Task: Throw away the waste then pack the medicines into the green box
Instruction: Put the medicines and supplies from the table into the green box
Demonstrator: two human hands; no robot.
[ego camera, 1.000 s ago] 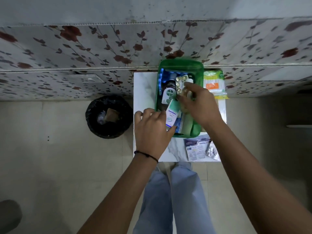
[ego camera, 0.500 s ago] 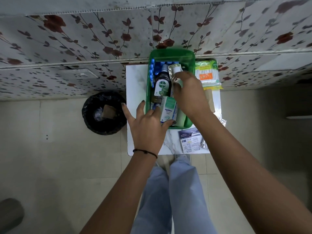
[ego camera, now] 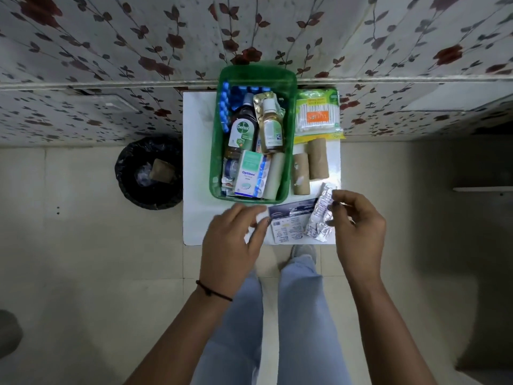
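Observation:
The green box point(ego camera: 289, 140) stands on the small white table point(ego camera: 197, 162). It holds a Dettol bottle point(ego camera: 242, 132), a small yellowish bottle point(ego camera: 272, 129), an Optibex carton point(ego camera: 248, 175), blue blister strips point(ego camera: 225, 107) and a pale roll point(ego camera: 273, 176). In front of the box lies a white and blue medicine packet point(ego camera: 291, 222) beside a crumpled silver blister strip point(ego camera: 319, 218). My left hand point(ego camera: 233, 240) pinches the packet's left end. My right hand point(ego camera: 358, 226) pinches the upper end of the silver strip with thumb and forefinger.
A black-lined bin point(ego camera: 130, 173) sits on the floor left of the table with a brown scrap inside. Right of the box are a cotton bud pack point(ego camera: 317, 113) and two cardboard tubes point(ego camera: 317, 159). A floral wall stands right behind the table.
Both hands have drawn back out of the green box to the table's front edge. The small bottle and the Optibex carton now lie in the box, released.

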